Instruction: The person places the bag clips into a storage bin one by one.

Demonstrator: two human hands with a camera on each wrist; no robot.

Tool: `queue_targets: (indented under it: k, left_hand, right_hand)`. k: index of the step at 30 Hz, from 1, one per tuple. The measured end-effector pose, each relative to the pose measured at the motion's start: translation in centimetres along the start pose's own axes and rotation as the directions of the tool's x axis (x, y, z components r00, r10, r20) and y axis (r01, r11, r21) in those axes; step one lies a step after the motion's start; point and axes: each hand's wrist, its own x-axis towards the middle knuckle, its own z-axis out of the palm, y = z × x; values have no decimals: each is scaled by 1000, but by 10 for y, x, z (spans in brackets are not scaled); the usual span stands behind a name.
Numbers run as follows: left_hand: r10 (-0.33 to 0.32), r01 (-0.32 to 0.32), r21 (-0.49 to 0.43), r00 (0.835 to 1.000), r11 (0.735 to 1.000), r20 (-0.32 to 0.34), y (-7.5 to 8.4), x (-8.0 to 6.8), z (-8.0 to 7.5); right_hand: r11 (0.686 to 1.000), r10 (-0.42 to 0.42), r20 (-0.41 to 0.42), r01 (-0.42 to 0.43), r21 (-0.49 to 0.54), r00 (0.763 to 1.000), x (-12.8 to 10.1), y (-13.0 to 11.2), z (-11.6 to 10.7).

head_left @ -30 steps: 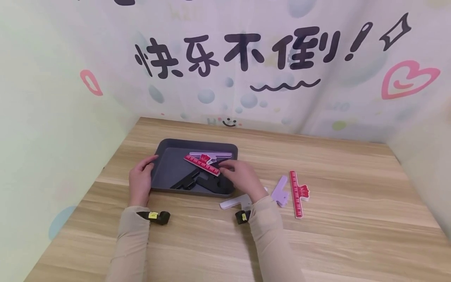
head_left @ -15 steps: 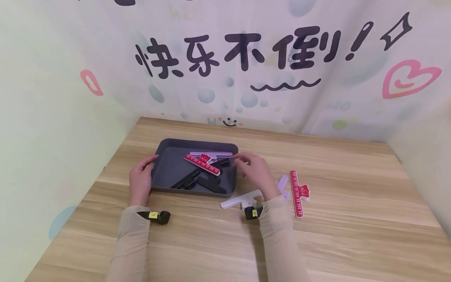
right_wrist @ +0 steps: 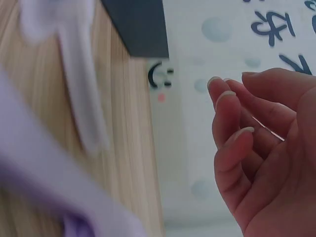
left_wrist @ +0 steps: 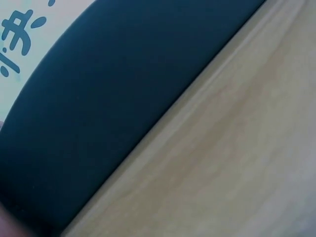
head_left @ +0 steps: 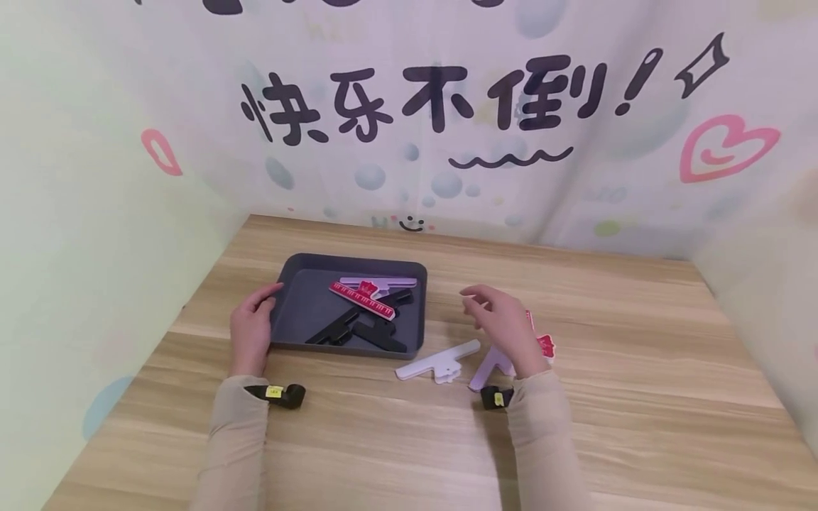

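Note:
My left hand point(head_left: 251, 328) holds the left side of a dark grey tray point(head_left: 412, 351), its fingertips at the rim. Inside lie a red clip with a piano-key pattern point(head_left: 358, 298), a lilac clip point(head_left: 405, 282) and black clips point(head_left: 377, 335). To the right of the tray, my right hand point(head_left: 501, 319) hovers with loosely bent fingers and nothing between them, as the right wrist view also shows. Under and beside it are a lilac clip point(head_left: 487, 367), partly hidden, and a second red clip point(head_left: 546, 346), mostly covered by the hand. A white clip point(head_left: 441, 360) lies nearer the tray.
A wooden table point(head_left: 639, 397) carries everything, with a printed curtain point(head_left: 473, 184) hanging behind its back edge. Walls stand close at the left and right. Each wrist wears a small black camera, like the left camera point(head_left: 290, 395).
My right hand has drawn back from over the tray, moving right to above the loose clips. The left hand stays at the tray. The whole head view has shifted slightly.

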Motion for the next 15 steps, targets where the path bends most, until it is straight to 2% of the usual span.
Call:
queue_targets:
  k: [7,15]
  left_hand:
    - [-1,1,7,1000,1000,-1,-2,0,-6]
    - [3,-3,32,1000,999,4,-2,1,-4]
  right_hand:
    - [999,36,7,-36,-35,999,-11,28,-23]
    - [974,212,37,-208,-92,976,-33,66,-60]
